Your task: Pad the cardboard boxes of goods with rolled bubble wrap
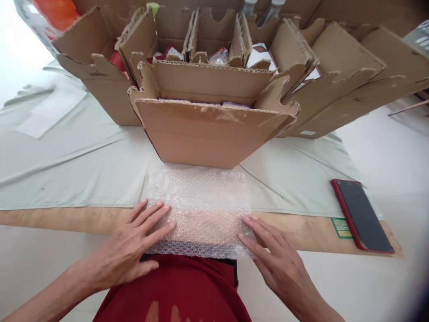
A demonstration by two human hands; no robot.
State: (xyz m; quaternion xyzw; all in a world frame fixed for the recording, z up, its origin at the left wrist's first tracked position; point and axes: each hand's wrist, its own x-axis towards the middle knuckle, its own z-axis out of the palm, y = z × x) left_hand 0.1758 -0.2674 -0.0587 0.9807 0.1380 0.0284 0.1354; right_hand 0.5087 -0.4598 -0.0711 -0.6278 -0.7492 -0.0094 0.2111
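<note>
A clear sheet of bubble wrap [201, 190] lies flat at the table's front edge, its near end hanging a little over. My left hand [136, 248] rests on the sheet's left side with the fingers spread and the thumb held apart. On the opposite side, the fingertips of my right hand [273, 255] touch the sheet's right edge, the fingers stretched out. The right thumb is mostly hidden. Neither hand grips anything. Just beyond the sheet stands an open cardboard box [204, 134], with only a bit of its purple contents showing.
Behind stand several cardboard bins [214, 36] holding wrapped items. A phone in a red case [363, 217] lies at the right by a green card [341, 227]. Another piece of bubble wrap [53, 109] is on the pale cloth [73, 165] at the left.
</note>
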